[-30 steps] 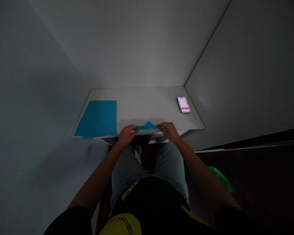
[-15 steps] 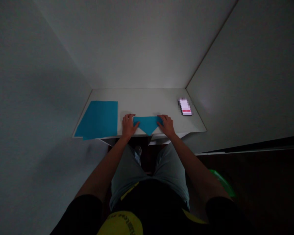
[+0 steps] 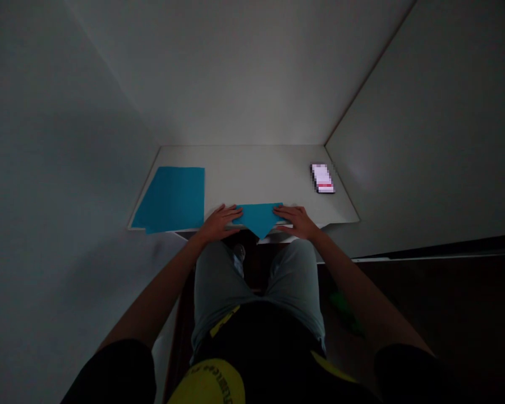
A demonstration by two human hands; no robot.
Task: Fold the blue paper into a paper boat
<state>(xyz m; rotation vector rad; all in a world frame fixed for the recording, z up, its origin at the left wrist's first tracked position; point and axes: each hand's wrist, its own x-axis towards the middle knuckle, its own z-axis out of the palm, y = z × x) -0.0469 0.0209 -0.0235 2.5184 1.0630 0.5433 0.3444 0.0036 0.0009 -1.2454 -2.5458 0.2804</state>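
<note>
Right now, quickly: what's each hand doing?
Left hand: open, fingers flat on the folded blue paper, not gripping.
Right hand: open, fingers flat on that paper, not gripping.

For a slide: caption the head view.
Left hand and right hand hold folded blue paper beside a flat blue sheet.

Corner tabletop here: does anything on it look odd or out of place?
The folded blue paper looks odd: its pointed end juts past the front edge of the white tabletop, overhanging rather than lying flat on the surface.
</note>
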